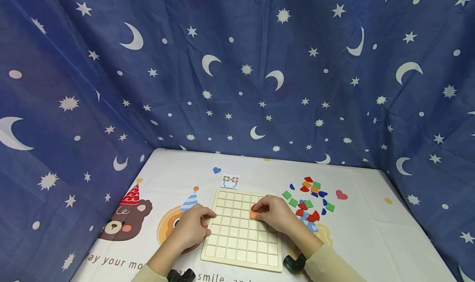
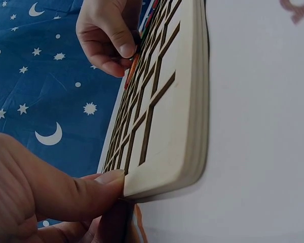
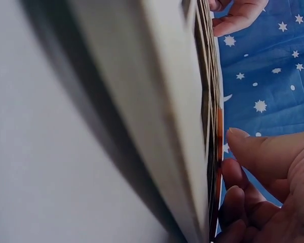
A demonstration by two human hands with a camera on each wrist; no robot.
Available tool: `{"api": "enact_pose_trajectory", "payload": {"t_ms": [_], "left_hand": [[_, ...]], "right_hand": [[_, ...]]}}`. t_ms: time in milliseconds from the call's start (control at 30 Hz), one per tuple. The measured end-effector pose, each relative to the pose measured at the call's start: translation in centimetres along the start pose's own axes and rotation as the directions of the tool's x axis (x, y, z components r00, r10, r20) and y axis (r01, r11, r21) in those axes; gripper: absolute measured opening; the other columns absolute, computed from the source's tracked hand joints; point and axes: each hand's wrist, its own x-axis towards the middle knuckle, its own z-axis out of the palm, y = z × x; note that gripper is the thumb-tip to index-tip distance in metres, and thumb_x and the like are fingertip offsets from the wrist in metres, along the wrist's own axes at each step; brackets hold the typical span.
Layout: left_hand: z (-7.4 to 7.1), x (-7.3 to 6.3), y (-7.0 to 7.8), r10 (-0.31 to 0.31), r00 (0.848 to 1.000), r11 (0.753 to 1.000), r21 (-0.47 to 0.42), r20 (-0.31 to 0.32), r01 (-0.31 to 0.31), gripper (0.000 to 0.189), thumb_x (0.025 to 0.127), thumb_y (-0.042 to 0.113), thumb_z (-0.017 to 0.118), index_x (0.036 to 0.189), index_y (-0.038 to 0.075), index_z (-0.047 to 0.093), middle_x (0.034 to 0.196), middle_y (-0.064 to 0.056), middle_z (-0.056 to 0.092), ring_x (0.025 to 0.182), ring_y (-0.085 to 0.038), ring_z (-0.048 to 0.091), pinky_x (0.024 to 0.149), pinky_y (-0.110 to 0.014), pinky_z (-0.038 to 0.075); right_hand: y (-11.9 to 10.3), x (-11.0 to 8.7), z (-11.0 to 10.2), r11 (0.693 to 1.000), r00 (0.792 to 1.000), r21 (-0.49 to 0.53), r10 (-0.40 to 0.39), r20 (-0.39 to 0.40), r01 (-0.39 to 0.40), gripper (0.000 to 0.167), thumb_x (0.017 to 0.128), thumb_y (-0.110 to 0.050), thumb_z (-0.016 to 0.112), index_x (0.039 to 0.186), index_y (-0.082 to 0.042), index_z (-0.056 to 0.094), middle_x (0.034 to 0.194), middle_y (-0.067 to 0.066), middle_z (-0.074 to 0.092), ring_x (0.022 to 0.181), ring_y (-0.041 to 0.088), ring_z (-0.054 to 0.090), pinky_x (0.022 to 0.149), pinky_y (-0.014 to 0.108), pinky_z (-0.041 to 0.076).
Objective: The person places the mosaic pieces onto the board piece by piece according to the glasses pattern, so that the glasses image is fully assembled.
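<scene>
A light wooden board (image 1: 237, 233) with a grid of square recesses lies on the table. My left hand (image 1: 193, 225) grips its left edge, the thumb (image 2: 99, 190) on the rim and the other fingers lower at the side. Over the board's upper right part, my right hand (image 1: 276, 214) reaches in with its fingertips at an orange square tile (image 1: 253, 215) and a red curved tile (image 1: 253, 207) behind it. In the right wrist view a gap shows between thumb and forefinger, right beside the orange tile (image 3: 220, 129). The hand partly hides the red tile.
Right of the board lie scattered tiles: green squares (image 1: 287, 194), red curved pieces (image 1: 313, 216), orange squares (image 1: 306, 184) and blue half-rounds (image 1: 324, 211). A small printed pattern card (image 1: 230, 181) sits behind the board. Blue starry cloth (image 1: 237, 67) hangs around the table.
</scene>
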Motion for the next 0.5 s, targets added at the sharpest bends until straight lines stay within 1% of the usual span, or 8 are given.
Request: {"api": "enact_pose_trajectory", "payload": {"t_ms": [267, 500], "left_hand": [[-0.02, -0.07, 0.08, 0.015, 1.000, 1.000, 0.010, -0.011, -0.015, 0.047, 0.073, -0.010, 0.086, 0.110, 0.018, 0.081, 0.085, 0.001, 0.058, 0.073, -0.012, 0.053, 0.070, -0.028, 0.044], [0.01, -0.08, 0.09, 0.013, 1.000, 1.000, 0.007, -0.011, -0.013, 0.047, 0.073, -0.010, 0.086, 0.111, 0.018, 0.081, 0.085, 0.001, 0.059, 0.073, -0.012, 0.053, 0.069, -0.028, 0.044]], "right_hand": [[-0.02, -0.04, 0.15, 1.000, 1.000, -0.026, -0.004, -0.001, 0.004, 0.019, 0.083, -0.007, 0.090, 0.091, -0.022, 0.080, 0.095, -0.008, 0.067, 0.085, 0.012, 0.058, 0.077, 0.025, 0.049], [-0.31, -0.07, 0.10, 0.998, 1.000, -0.061, -0.003, 0.019, 0.004, 0.019, 0.083, -0.007, 0.089, 0.092, -0.021, 0.079, 0.092, -0.007, 0.065, 0.085, 0.012, 0.057, 0.076, 0.025, 0.048]]}}
